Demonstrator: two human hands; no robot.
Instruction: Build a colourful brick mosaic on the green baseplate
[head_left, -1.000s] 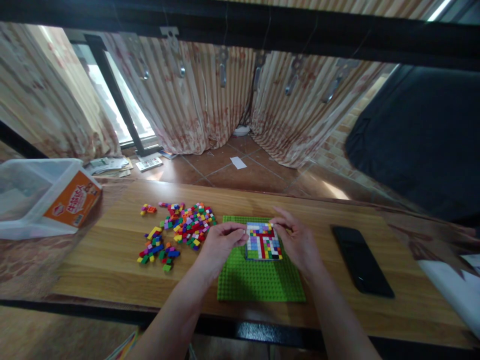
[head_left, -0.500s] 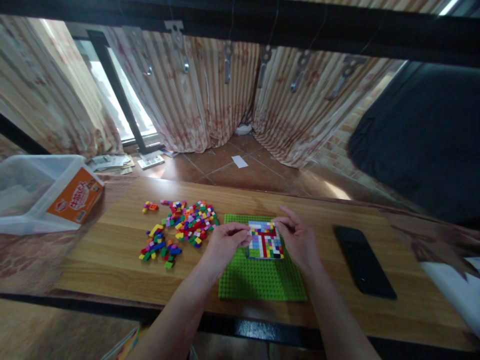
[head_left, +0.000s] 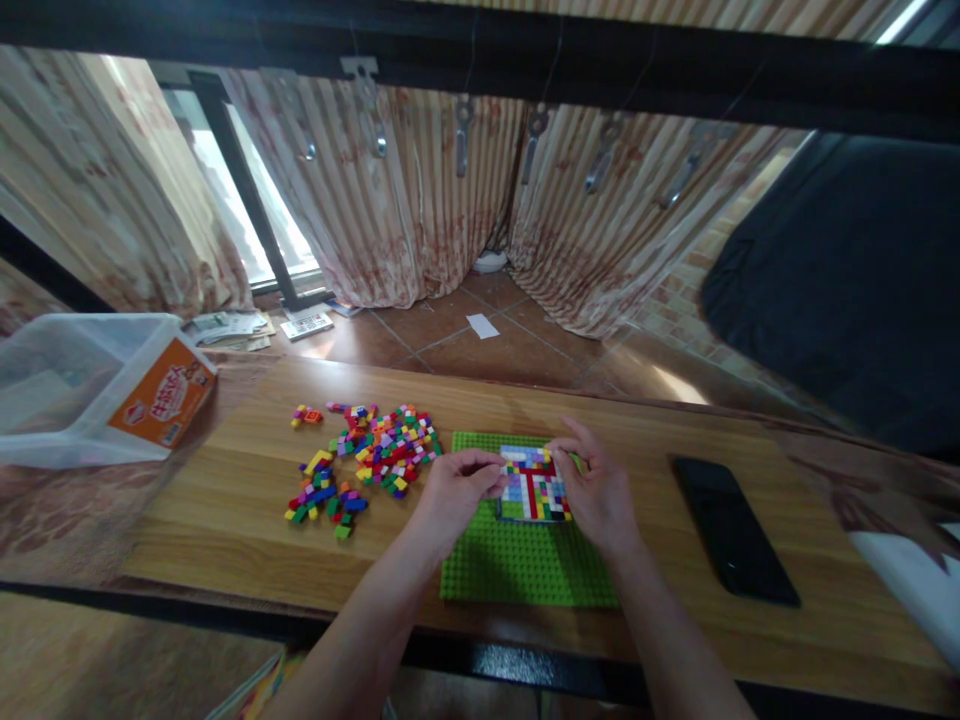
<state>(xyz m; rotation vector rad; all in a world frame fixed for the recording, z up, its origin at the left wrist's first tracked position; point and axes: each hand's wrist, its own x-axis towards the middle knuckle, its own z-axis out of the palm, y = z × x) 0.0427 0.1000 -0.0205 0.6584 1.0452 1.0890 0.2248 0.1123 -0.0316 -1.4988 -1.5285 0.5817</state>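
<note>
I'm seeing brick mosaic [head_left: 533,495]: multicoloured, red T-like strip, lying toward 12 o'clock on green baseplate [head_left: 525,570] | left hand [head_left: 455,497] pinching narrowly at mosaic's 10 o'clock | right hand [head_left: 602,492] curling narrowly at its 2 o'clock | can't tell what either's gripping
</note>
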